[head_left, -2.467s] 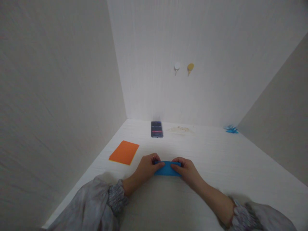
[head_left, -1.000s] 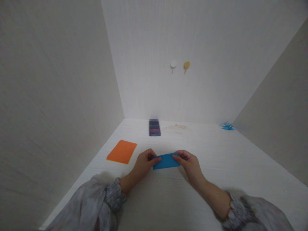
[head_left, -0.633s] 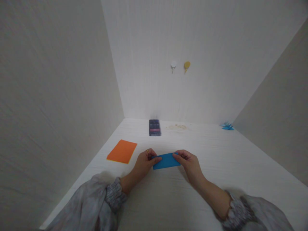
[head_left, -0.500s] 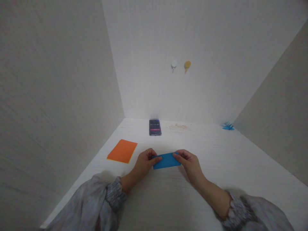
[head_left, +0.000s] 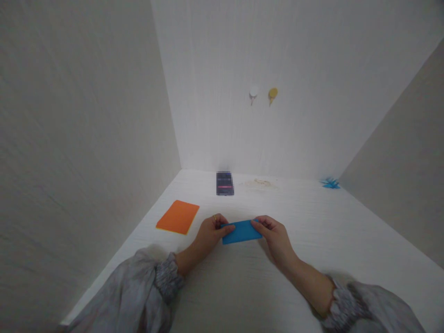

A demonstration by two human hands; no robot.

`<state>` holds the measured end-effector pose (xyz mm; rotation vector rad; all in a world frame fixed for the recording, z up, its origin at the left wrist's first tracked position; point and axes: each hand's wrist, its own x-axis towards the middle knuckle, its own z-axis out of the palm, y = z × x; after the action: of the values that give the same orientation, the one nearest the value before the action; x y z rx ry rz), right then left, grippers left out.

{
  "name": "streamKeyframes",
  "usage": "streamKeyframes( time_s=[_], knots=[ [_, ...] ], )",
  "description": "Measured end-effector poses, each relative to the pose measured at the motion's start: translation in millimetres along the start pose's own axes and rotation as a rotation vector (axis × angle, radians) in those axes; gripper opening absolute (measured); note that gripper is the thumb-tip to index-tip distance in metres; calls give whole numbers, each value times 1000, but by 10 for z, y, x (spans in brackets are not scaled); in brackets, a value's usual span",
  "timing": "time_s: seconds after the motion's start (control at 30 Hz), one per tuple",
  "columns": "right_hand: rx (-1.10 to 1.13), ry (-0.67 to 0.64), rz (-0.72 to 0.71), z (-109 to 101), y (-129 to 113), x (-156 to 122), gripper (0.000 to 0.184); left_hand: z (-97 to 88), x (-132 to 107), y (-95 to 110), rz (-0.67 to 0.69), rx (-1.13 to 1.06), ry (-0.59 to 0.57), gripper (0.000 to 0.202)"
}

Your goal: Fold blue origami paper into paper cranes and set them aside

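A folded strip of blue paper (head_left: 242,231) is held just above the white tabletop (head_left: 312,231), between both hands. My left hand (head_left: 210,232) pinches its left end, thumb on top, with a ring on one finger. My right hand (head_left: 274,236) pinches the right end in the same way. Both wrists wear grey patterned sleeves.
A stack of orange paper (head_left: 178,216) lies to the left near the side wall. A small dark device (head_left: 225,183) stands at the back. A folded blue paper figure (head_left: 330,183) sits at the far right corner. Two round hooks (head_left: 263,94) hang on the back wall.
The blue paper has risen from lying flat under my fingers to being held at its two ends. In the last second it has hardly moved.
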<state>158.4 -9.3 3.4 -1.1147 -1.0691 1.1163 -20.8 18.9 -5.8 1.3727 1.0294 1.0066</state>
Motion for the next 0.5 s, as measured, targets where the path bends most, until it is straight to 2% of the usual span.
streamKeyframes(
  time_s=[0.5],
  knots=[
    [7,-4,29,4,-26,-15,20,-6,21,-32,-18,-1,14,32]
  ],
)
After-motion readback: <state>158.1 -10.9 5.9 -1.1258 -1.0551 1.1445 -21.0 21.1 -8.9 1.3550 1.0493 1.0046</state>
